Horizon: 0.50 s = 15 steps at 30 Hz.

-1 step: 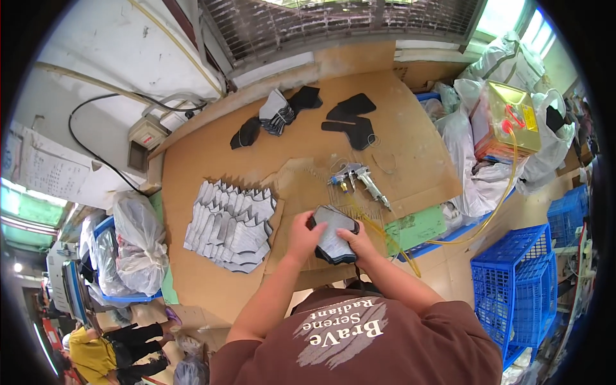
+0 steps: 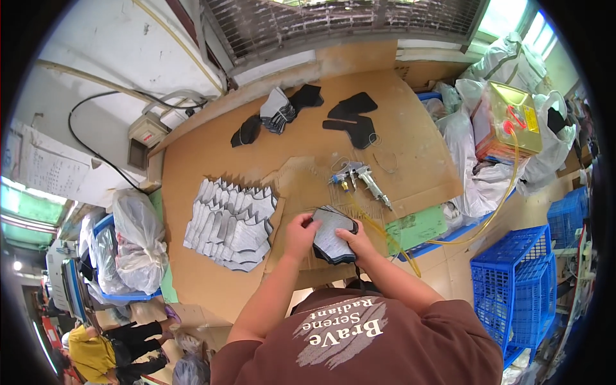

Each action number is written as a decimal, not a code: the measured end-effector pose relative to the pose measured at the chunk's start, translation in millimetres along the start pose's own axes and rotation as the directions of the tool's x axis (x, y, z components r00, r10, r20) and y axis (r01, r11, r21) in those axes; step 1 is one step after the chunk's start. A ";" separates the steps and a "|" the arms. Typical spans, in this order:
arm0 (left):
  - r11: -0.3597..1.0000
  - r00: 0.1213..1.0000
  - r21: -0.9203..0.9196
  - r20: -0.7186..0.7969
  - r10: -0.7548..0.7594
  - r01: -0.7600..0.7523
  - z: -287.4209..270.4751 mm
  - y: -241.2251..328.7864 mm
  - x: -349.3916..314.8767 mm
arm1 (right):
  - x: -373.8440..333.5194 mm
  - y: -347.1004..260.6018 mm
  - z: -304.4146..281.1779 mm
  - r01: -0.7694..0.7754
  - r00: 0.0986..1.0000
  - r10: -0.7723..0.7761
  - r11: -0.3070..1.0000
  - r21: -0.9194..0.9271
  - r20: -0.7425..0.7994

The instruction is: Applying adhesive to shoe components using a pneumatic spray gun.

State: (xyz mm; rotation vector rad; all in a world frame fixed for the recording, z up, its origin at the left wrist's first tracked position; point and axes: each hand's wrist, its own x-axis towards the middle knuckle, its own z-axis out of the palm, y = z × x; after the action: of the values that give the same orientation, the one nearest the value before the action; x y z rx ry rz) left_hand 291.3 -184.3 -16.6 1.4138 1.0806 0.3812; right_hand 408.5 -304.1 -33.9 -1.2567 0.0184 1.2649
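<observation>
Carrying desk: brown cardboard covers this desk [image 2: 218,285], and the near edge lies close to the person, so a piece that slips there could drop to the floor.
Fanned grey rows: at the left, many grey-faced pieces [image 2: 228,228] overlap each other; a careless forearm could push them out of order.
Loose black pieces: two flat dark shapes [image 2: 358,131] lie on the far side, right of the middle.
Spray gun: it lies right of the middle, beyond the hands; its yellow hose [image 2: 513,173] runs to the right, and an elbow catching this hose could pull the gun [image 2: 361,181] over the cardboard.
Grey-topped stack: these pieces [image 2: 333,242] are at the near side, between the hands; with uneven pressure, I think the layers could slide apart.
Right hand: this one [image 2: 360,246] grips the stack's right side, thumb on top; if it loosens, the stack could spread.
Left hand: its fingers [image 2: 310,222] are bunched narrow at the left edge; whether this hand [image 2: 300,236] pinches a piece, I cannot tell.
</observation>
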 end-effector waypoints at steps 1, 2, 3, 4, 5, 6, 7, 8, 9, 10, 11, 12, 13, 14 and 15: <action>1.000 1.000 -0.005 -0.005 -0.009 0.009 -2.8 -18.7 3.7 | -0.1 3.7 -0.3 -0.010 1.000 0.010 1.000 -0.006 0.001; 0.967 0.994 -0.231 0.011 -0.106 0.105 -5.8 -35.9 7.3 | 0.7 8.0 -0.7 -0.025 1.000 0.025 1.000 -0.009 0.003; 0.875 0.980 -0.445 0.048 -0.191 0.192 -8.1 -44.2 9.3 | 3.2 10.8 -0.6 -0.037 0.999 0.037 0.999 -0.013 0.006; 0.871 0.980 -0.451 0.041 -0.196 0.193 -8.8 -52.3 10.6 | 5.5 11.7 -2.3 -0.044 0.999 0.044 0.999 -0.021 0.010; 0.804 0.964 -0.533 0.109 -0.242 0.263 -8.2 -56.0 8.7 | 6.1 13.9 -6.8 -0.029 0.999 0.030 0.997 -0.064 0.019; 0.725 0.943 -0.604 0.181 -0.278 0.330 -8.2 -59.2 6.6 | 6.6 16.4 -9.9 -0.013 0.999 0.016 0.994 -0.108 0.029; 0.721 0.942 -0.608 0.178 -0.284 0.332 -9.9 -61.3 7.3 | 9.4 18.9 -10.9 -0.019 0.999 0.023 0.994 -0.112 0.030; 0.730 0.941 -0.596 0.180 -0.286 0.336 -10.8 -55.3 10.8 | 14.3 17.4 -11.3 -0.034 0.998 0.039 0.995 -0.089 0.055; 0.739 0.940 -0.583 0.181 -0.288 0.339 -11.2 -49.5 11.1 | 17.1 15.9 -11.6 -0.048 0.995 0.053 0.997 -0.067 0.081; 0.737 0.941 -0.586 0.180 -0.288 0.337 -9.0 -44.3 7.2 | 16.9 15.2 -12.0 -0.048 0.995 0.054 0.996 -0.071 0.082; 0.932 0.986 -0.328 -0.020 -0.168 0.152 -4.8 -38.1 2.1 | 14.4 11.7 -9.3 -0.071 0.995 0.077 0.994 -0.079 0.068; 1.000 0.985 -0.001 -0.172 0.016 -0.017 0.0 -31.0 -2.4 | 12.5 6.5 -6.5 -0.093 0.994 0.098 0.992 -0.087 0.056; 1.000 0.984 -0.002 -0.178 0.018 -0.019 6.5 -26.3 -10.3 | 9.9 -0.8 -4.5 -0.092 0.993 0.098 0.992 -0.091 0.061; 0.981 0.948 0.092 -0.256 0.190 -0.172 13.7 -23.3 -23.3 | 5.5 -8.8 -2.6 -0.042 0.991 0.067 0.978 -0.203 0.117; 0.930 0.881 0.195 -0.309 0.359 -0.310 18.2 -19.8 -35.4 | 3.4 -14.0 -3.1 0.014 0.984 0.041 0.952 -0.307 0.171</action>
State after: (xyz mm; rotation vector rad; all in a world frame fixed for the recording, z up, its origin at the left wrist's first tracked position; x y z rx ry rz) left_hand 280.3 -226.5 -24.9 1.7097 1.1536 0.8415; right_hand 421.5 -300.9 -27.7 -1.4049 -0.3084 1.4246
